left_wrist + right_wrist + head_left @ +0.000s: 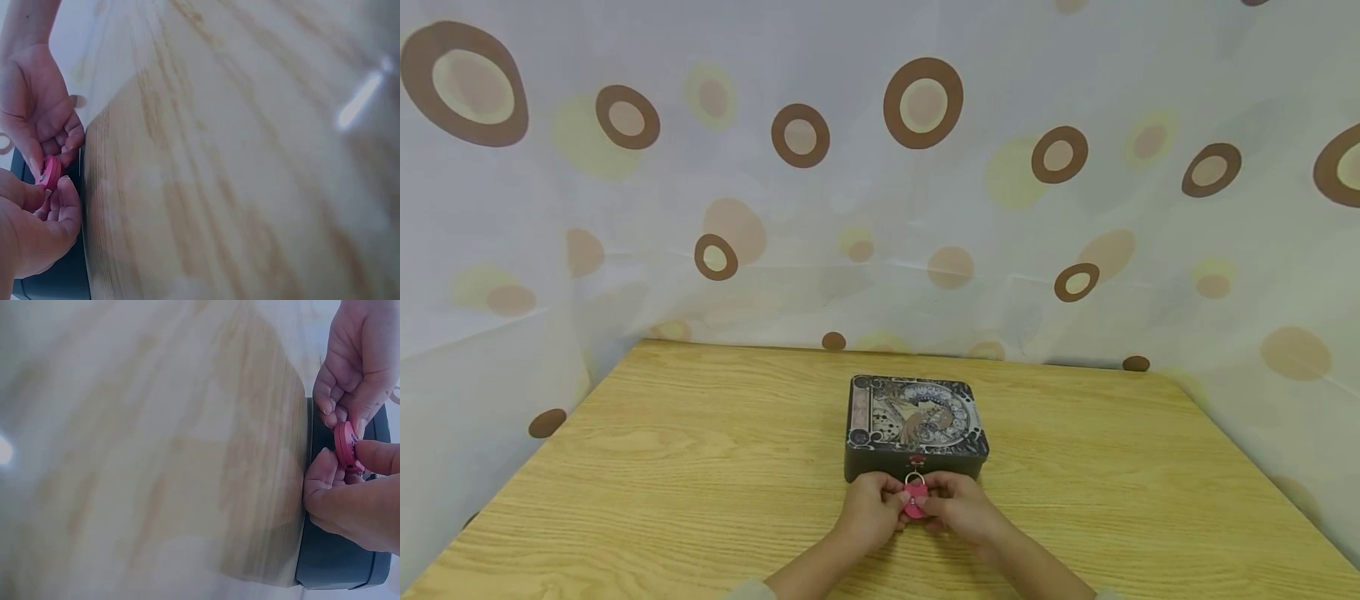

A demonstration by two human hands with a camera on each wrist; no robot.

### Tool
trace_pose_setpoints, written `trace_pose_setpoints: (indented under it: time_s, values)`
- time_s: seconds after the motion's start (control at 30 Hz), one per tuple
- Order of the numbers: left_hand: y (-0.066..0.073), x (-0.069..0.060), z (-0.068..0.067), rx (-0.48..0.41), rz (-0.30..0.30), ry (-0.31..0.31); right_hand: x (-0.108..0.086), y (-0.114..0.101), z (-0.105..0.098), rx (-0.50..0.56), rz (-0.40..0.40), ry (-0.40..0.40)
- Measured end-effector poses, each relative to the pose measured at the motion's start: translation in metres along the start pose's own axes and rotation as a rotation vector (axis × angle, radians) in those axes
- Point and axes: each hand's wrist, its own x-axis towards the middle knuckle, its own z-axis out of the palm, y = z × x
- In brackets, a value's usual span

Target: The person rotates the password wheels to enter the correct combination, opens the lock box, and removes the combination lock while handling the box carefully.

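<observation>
In the head view a pink padlock [915, 491] with dials on its face is held upright in front of a dark box [880, 463]. Its metal shackle [915, 477] rises toward the red latch [917, 459] on the box front; whether it passes through the latch is too small to tell. My left hand [869, 510] pinches the padlock from the left, thumb on its face. From the right, my right hand [967, 510] pinches it the same way. Both wrist views show the padlock body [51, 171] [344, 445] between the two hands' fingertips, its shackle mostly hidden.
The box's closed lid [891, 417] carries a printed picture of a figure with ornate rings. It stands on a wood-grain table [700, 467]. Behind and beside the table hangs a pale cloth [865, 208] with brown and yellow circles.
</observation>
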Motion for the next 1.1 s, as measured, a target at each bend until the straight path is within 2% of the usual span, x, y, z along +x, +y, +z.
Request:
trace_pose_setpoints:
  time_s: [0.37,0.9,1.1]
  values:
    - [-0.0017,0.0009,0.0007,0.041,0.017,0.009,0.0026,0.0005,0.0004,-0.038,-0.016,-0.005]
    - [-0.0011,0.0009,0.0017,0.052,0.028,0.002,0.0018,-0.0014,0.0046,-0.1,-0.003,0.075]
    - [-0.0009,0.0005,0.0014,0.035,0.022,0.0,0.0027,-0.0006,0.0038,-0.108,0.003,0.073]
